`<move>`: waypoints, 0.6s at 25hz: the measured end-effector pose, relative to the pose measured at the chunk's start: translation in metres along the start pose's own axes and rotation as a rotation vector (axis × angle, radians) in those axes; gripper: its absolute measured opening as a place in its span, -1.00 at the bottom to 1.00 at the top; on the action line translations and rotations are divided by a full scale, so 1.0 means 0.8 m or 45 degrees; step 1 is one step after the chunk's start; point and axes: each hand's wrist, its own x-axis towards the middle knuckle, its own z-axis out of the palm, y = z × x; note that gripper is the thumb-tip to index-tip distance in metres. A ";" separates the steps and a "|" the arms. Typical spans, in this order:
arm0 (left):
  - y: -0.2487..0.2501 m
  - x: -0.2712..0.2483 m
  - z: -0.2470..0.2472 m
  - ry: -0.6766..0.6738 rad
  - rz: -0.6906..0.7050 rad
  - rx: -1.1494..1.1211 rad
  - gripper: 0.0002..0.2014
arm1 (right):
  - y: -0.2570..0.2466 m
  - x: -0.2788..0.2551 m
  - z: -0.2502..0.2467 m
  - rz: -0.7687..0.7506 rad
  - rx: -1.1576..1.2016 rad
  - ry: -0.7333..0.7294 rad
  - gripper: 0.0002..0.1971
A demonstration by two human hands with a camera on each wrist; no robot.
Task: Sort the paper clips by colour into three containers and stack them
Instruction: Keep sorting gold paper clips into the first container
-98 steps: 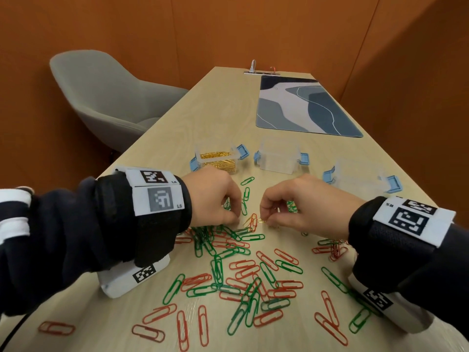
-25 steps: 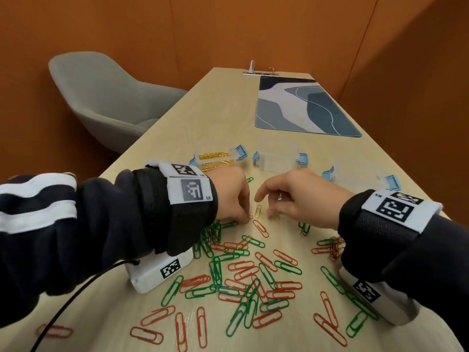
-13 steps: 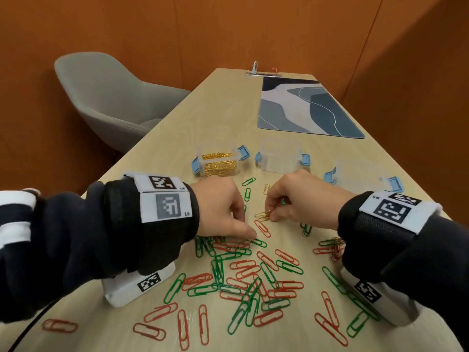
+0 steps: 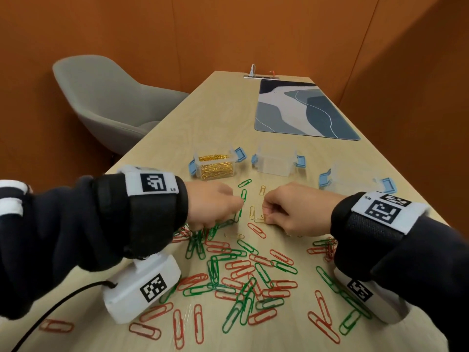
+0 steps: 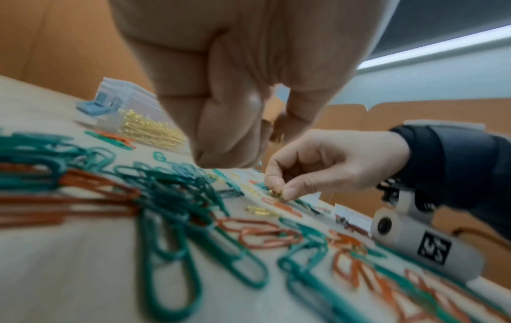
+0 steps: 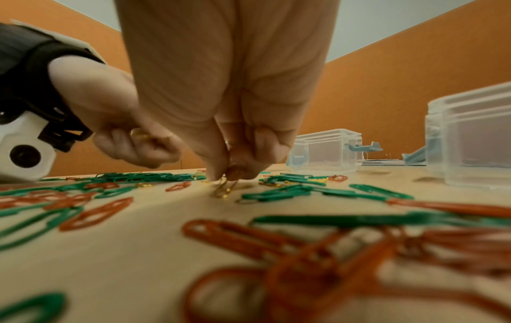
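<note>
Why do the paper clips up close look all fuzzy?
In the right wrist view the nearest red clips are out of focus, while the gold clips under the right hand are sharper; in the left wrist view the near green clips are blurry too; the head view shows the table sharply.

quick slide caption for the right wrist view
Right hand pinches gold paper clips off a table strewn with red and green clips.

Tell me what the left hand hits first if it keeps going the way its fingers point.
Probably the upright green paper clip right at the left hand's fingertips. Beyond it lie small gold paper clips, then the right hand. Depth is unclear.
</note>
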 end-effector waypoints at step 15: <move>0.000 -0.003 0.003 0.041 0.273 0.461 -0.90 | -0.003 0.014 -0.010 -0.167 -0.029 0.174 -0.73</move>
